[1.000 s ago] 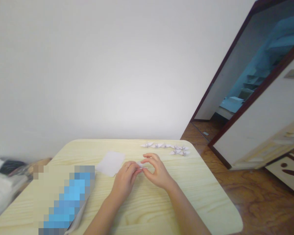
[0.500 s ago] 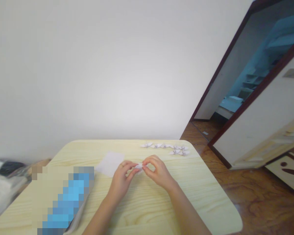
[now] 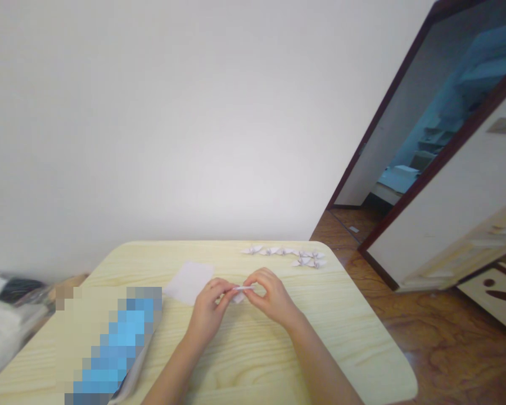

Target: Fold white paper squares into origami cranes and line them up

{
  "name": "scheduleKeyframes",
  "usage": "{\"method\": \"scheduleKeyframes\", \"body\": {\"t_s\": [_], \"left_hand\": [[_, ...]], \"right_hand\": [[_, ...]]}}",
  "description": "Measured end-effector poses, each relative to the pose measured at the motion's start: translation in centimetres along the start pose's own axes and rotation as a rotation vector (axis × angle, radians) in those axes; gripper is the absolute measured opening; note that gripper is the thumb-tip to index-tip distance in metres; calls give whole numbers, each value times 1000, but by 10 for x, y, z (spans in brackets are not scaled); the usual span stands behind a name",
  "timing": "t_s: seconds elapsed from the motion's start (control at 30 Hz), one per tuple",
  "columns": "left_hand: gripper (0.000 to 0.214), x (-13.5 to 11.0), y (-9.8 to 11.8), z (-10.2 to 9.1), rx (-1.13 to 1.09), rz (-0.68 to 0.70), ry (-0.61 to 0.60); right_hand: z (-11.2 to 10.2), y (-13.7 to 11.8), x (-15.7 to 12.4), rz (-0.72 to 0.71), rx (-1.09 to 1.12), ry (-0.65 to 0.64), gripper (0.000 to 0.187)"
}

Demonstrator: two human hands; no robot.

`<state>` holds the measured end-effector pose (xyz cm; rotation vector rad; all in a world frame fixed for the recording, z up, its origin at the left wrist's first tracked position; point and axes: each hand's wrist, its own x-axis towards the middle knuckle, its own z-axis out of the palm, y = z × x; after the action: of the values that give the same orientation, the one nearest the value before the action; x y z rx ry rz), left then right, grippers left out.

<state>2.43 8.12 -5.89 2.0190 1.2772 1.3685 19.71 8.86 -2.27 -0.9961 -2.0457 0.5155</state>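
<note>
A small folded piece of white paper (image 3: 239,296) is pinched between both hands above the table. My left hand (image 3: 211,306) grips its left side between thumb and fingers. On the other side my right hand (image 3: 274,298) is closed on the right end, thumb below and forefinger above. The fingers hide much of the folds. White square paper sheets (image 3: 189,281) lie flat just left of my left hand. Beyond my right hand, several small folded paper cranes (image 3: 283,252) sit in two rows near the table's far right corner.
The pale wood-grain table (image 3: 244,360) stands against a white wall (image 3: 194,124). A blurred-out blue object (image 3: 118,343) lies at the table's left front. On the right are a wooden floor (image 3: 430,337) and an open doorway (image 3: 405,140). Bags (image 3: 8,326) lie beyond the left edge.
The folded paper has tilted between my fingers, so its top now appears as a thin edge with a flap hanging below. Both hands stay in nearly the same place.
</note>
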Motion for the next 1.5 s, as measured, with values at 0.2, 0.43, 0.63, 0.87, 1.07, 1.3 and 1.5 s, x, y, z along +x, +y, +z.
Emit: {"method": "scheduleKeyframes", "body": {"t_s": [0.2,0.43,0.63,0.87,1.07,1.3,1.5], "left_hand": [[17,1,1,-1,-33,-22,-22],[15,-1,5,0,-26,-59,-57],[11,-2,2,1,-46,-21,-49],[15,0,5,-3,-107,-99,-50],[20,5,-4,-12,-328,-397,120],[25,3,-7,-2,-635,-594,241],[26,6,-4,-4,-555,-526,192]], "right_hand": [[1,1,0,4,16,7,2],[2,0,-1,2,29,22,1],[2,-3,0,1,14,11,5],[3,-1,0,4,54,-1,8],[-3,22,0,166,85,146,13],[9,19,-6,374,318,-300,39],[31,19,-1,357,524,-91,24]]}}
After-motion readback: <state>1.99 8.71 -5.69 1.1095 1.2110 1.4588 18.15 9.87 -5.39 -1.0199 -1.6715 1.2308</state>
